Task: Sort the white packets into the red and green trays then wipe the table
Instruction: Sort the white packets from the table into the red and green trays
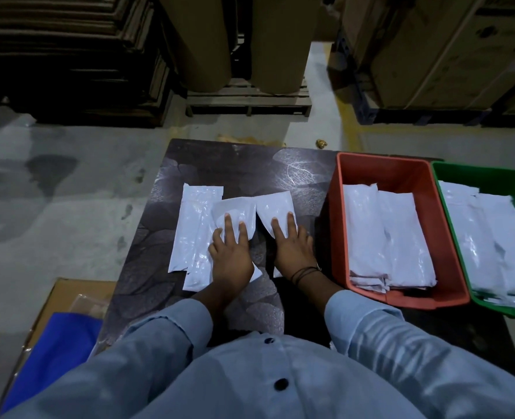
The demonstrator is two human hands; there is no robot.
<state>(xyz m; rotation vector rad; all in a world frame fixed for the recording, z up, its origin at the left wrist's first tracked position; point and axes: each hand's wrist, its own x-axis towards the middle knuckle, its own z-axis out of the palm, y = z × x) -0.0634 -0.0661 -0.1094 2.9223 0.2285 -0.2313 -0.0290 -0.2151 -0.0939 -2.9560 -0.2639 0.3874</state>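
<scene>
Under the left hand (230,257) sat one white packet (235,214), palm flat and fingers spread on it, not gripping anything. Right beside it the right hand (292,246) lay just as flat and open on a second packet (275,211), the two touching at their inner edges. Left of the left hand were a couple more loose packets (191,234) on the dark surface (250,164). Off past the right hand stood the red tray (401,173) and then the green tray (491,176), both already holding packets.

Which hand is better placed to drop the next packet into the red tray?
Right. The right hand already lies flat on a packet beside the red tray; the left hand is farther away.
</scene>
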